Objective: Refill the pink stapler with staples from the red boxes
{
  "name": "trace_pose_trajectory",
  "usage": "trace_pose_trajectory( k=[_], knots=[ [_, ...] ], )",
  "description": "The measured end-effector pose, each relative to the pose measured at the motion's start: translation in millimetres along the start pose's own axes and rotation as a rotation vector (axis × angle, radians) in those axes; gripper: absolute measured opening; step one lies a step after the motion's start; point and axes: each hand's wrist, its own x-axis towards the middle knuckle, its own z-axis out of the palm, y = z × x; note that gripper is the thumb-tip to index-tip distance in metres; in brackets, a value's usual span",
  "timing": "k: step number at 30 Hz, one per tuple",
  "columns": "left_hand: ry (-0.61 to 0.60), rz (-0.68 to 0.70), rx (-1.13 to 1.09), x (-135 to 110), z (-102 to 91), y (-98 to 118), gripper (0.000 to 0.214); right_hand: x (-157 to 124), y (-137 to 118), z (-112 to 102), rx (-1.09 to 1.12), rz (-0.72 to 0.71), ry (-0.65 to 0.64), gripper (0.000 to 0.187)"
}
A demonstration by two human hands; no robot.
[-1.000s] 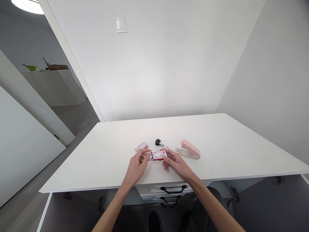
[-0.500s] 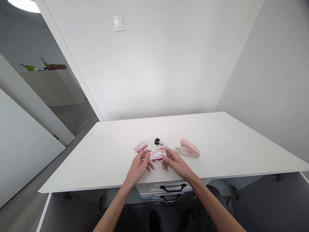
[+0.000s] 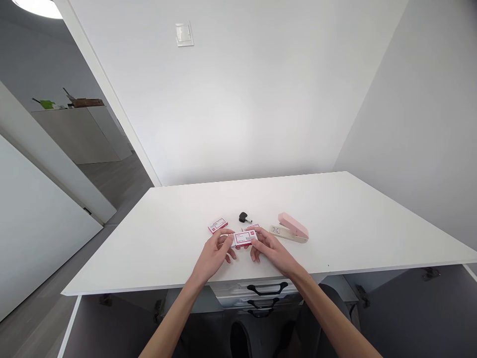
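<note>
My left hand (image 3: pixel 212 252) grips the left end of a small red-and-white staple box (image 3: pixel 244 238), thumb on top. On its right end, my right hand (image 3: pixel 273 251) pinches the same box, which is held just over the desk's front part. A plain white part shows at the box's left end, beside my left thumb. Behind it lies another red-and-white box (image 3: pixel 252 227), mostly hidden. A third such box (image 3: pixel 218 225) rests beyond my left hand. To the right of my right hand stands a pink and cream stapler (image 3: pixel 293 228), its top arm raised.
A black key-like piece (image 3: pixel 244 218) with a metal end lies behind the boxes. The white desk (image 3: pixel 179 214) meets a wall with a switch (image 3: pixel 184 34). Below its front edge are drawers with black handles (image 3: pixel 267 289) and open cabinet doors.
Both hands keep hold of the box in nearly the same place. The plain white part at its left end seems to show slightly more. The view has shifted a little.
</note>
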Motion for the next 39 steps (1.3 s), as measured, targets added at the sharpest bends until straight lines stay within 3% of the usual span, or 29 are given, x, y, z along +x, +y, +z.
trace_pose_trajectory(
  k=[6, 11, 18, 25, 28, 32, 36, 37, 39],
  knots=[
    [-0.111, -0.071, -0.259, -1, 0.1, -2, 0.052, -2, -3, -1, 0.032, 0.005, -0.036, 0.049],
    [-0.214, -0.107, -0.439, -1, 11.7, -6, 0.056, -3, -6, -2, 0.033, 0.010, -0.062, 0.052],
    [-0.190, -0.062, -0.326, 4, 19.9, -1, 0.058, -2, -8, 1, 0.010, -0.006, -0.037, 0.052],
    [-0.087, 0.007, -0.054, 7, 9.8, -9, 0.054, 3, 3, 4, -0.026, -0.002, 0.041, 0.059],
    [0.036, 0.055, 0.157, 7, -0.2, -21, 0.048, -2, 8, 8, -0.126, -0.029, 0.162, 0.060],
    [0.190, 0.117, 0.466, 4, -12.3, -35, 0.041, -22, 4, 2, -0.546, -0.179, 0.419, 0.039],
    [0.283, 0.140, 0.641, 3, -13.6, -43, 0.042, -38, -9, -29, -0.912, -0.412, 0.765, 0.034],
    [0.296, 0.144, 0.664, 3, -12.5, -44, 0.041, -39, -12, -39, -0.965, -0.407, 0.828, 0.036],
    [0.314, 0.157, 0.702, 4, -9.8, -46, 0.039, -40, -13, -60, -1.029, -0.322, 0.833, 0.044]
  ],
)
